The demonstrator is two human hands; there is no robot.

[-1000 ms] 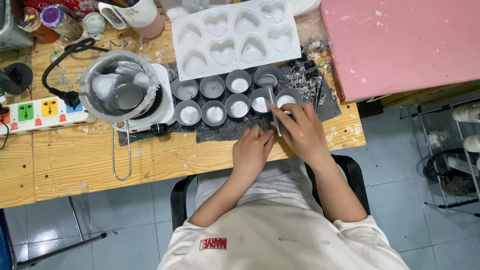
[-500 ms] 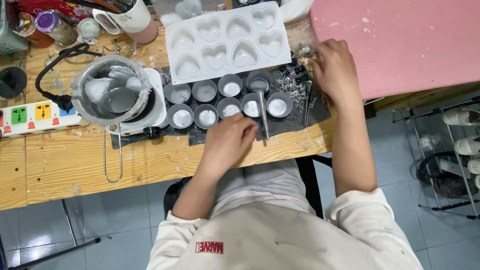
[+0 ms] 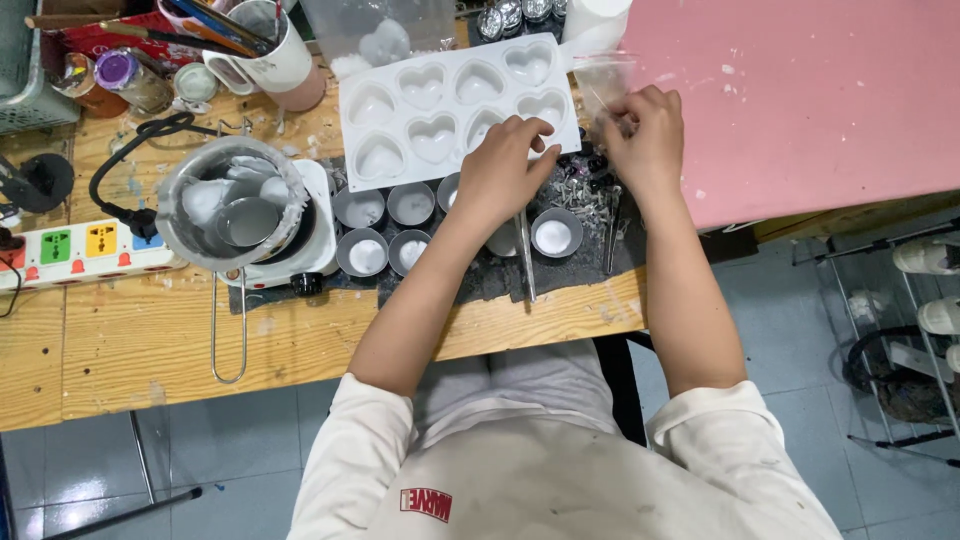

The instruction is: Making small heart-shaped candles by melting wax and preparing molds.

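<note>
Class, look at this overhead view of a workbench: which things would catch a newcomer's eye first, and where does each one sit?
The white mould with heart-shaped hollows lies at the top centre of the wooden bench, with the left hand at its lower right edge. Just below it stand small round metal cups of white wax on a dark mat. To the left sits a wax-crusted melting pot; the right hand fingers a clear plastic bag beside the big pink board.

My left hand (image 3: 497, 175) covers some of the small round metal cups (image 3: 553, 233), so I cannot count them. What my right hand (image 3: 645, 135) pinches is too small to tell. The pink board (image 3: 800, 90) runs off the frame's top and right edges.
</note>
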